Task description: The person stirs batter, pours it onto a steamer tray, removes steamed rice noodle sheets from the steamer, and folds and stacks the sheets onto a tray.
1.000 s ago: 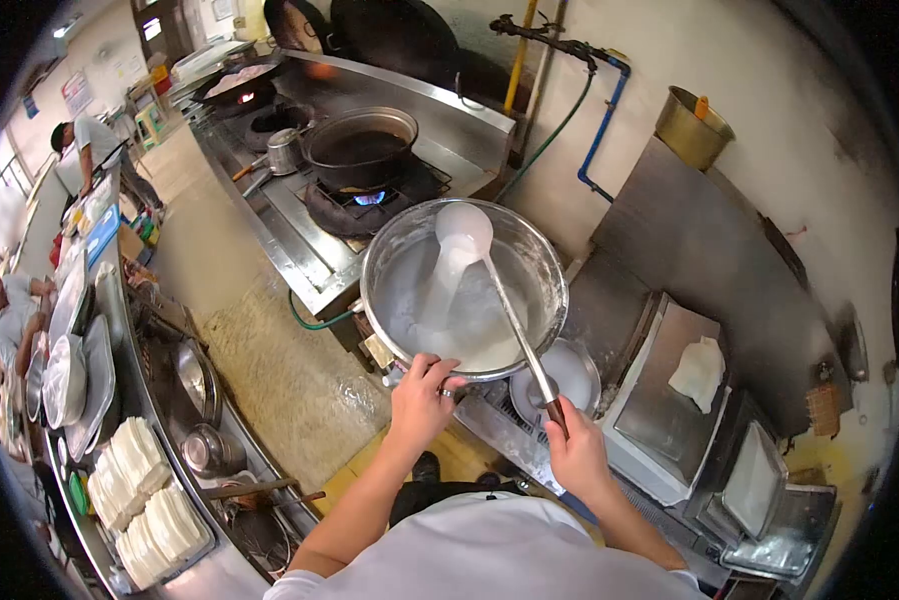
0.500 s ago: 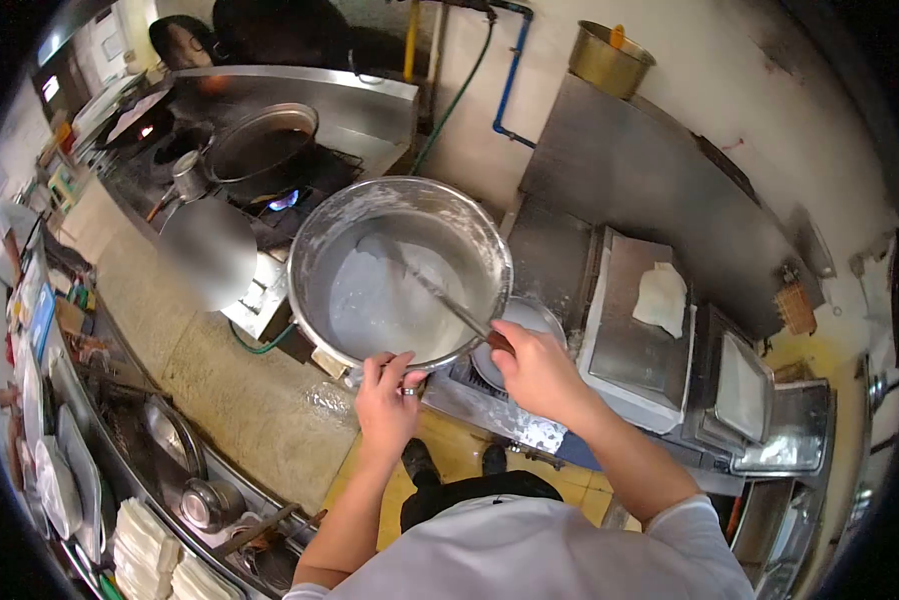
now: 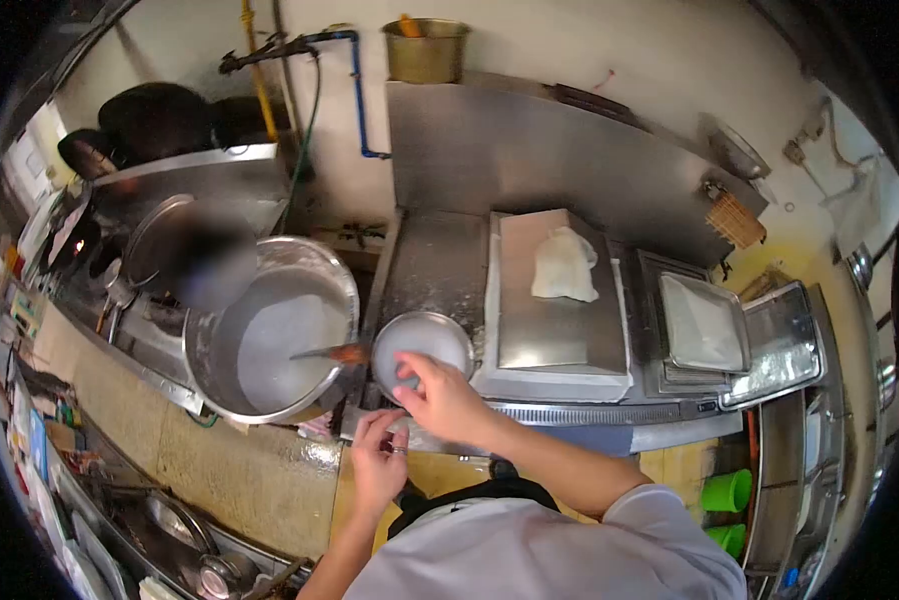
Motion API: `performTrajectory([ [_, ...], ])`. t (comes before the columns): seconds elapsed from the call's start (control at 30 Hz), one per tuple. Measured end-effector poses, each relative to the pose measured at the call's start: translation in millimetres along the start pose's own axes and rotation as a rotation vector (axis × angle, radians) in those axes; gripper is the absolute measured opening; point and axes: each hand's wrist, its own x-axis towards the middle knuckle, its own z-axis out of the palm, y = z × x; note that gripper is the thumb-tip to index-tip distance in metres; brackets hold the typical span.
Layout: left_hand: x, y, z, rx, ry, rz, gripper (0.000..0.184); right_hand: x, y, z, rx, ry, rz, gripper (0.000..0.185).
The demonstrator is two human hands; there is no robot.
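A large steel pot [image 3: 344,275] holding white liquid stands at centre left. From the liquid a utensil with a reddish-brown handle [image 3: 347,354] leans over the pot's right rim, untouched; its working end is hidden. My right hand [image 3: 437,398] hovers over the near side of a round metal bowl [image 3: 459,335] with a pale inside, its fingers apart and nothing visible in them. I cannot tell if it touches the bowl. My left hand [image 3: 377,462], wearing a ring, is by the counter's front edge, fingers loosely bent and apart, holding nothing visible.
Right of the bowl, a white cloth [image 3: 564,265] lies on a flat steel cover [image 3: 559,345]. Metal trays [image 3: 704,325] sit farther right. Stove and woks [image 3: 154,120] are at left, green bins [image 3: 726,491] at lower right. The floor by the pot looks wet.
My right hand has let go of the utensil's handle and moved over to the bowl. My left hand has come off the pot's rim. The view has swung right.
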Motion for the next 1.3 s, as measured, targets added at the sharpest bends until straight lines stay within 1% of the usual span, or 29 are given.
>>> performTrajectory([
  [0.13,-4,19,71,0.094,-0.217,-0.091,0.029,-66,51,-60,0.004,-0.017,0.109,0.048],
  [0.23,-9,17,130,0.053,-0.321,-0.108,0.03,-116,93,-108,-0.023,-0.012,0.244,0.043],
  [0.27,-12,25,150,0.1,-0.344,-0.118,0.031,-132,106,-122,0.0,0.013,0.301,0.04],
  [0.37,-21,21,211,0.146,-0.445,-0.131,0.031,-176,140,-167,-0.002,-0.036,0.412,0.04],
  [0.4,-24,31,229,0.183,-0.486,-0.162,0.032,-189,150,-180,-0.01,-0.046,0.422,0.038],
  [0.47,-35,26,266,0.173,-0.521,-0.139,0.034,-213,166,-206,-0.01,-0.088,0.465,0.037],
  [0.6,-48,57,315,0.189,-0.607,-0.15,0.036,-242,169,-256,-0.041,-0.144,0.492,0.034],
  [0.7,-58,59,334,0.177,-0.629,-0.046,0.032,-259,180,-274,-0.067,-0.124,0.468,0.034],
  [0.8,-65,71,341,0.193,-0.671,-0.071,0.036,-271,177,-287,-0.085,-0.08,0.493,0.033],
  [0.9,-73,79,346,0.181,-0.724,-0.016,0.035,-288,168,-284,-0.102,0.07,0.408,0.03],
  [1.0,-85,79,352,0.126,-0.75,0.008,0.034,-305,149,-284,-0.118,0.141,0.438,0.031],
  [1.07,-99,64,361,0.004,-0.714,0.037,0.034,-317,141,-285,-0.145,0.164,0.447,0.03],
  [1.1,-108,61,364,-0.056,-0.694,0.042,0.034,-325,136,-286,-0.156,0.169,0.455,0.03],
  [1.2,-129,61,377,-0.045,-0.701,0.005,0.033,-345,127,-298,-0.187,0.166,0.546,0.029],
  [1.3,-144,70,392,-0.057,-0.725,-0.037,0.033,-360,132,-317,-0.162,0.19,0.566,0.03],
])
